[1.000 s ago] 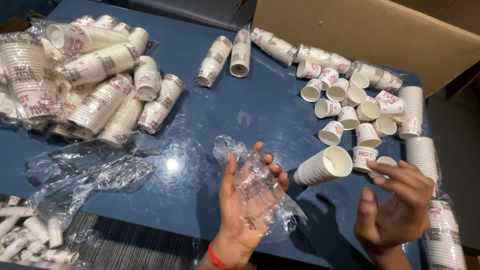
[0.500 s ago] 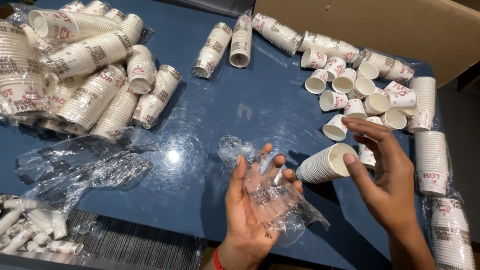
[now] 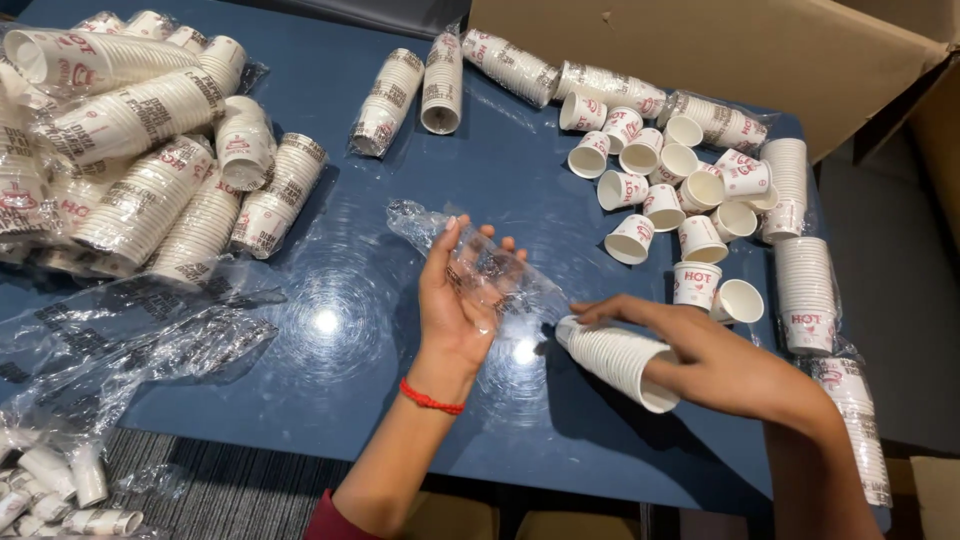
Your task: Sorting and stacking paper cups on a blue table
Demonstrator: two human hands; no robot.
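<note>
A clear plastic sleeve (image 3: pixel 480 265) was held in the open, palm-up left hand (image 3: pixel 457 300). The right hand (image 3: pixel 690 350) was closed over a stack of paper cups (image 3: pixel 615 360) lying on the blue table (image 3: pixel 400 400), just beside the sleeve.

White paper cups (image 3: pixel 700 240) with red print lie on a dark blue table (image 3: pixel 520 170), beside clear plastic wrap (image 3: pixel 470 255).

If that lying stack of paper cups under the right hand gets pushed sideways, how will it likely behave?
The stack of cups lies on its side on the glossy blue table, so it would probably roll in a curve, being tapered. Unwrapped, it may separate. The right hand resting on it steadies it.
</note>
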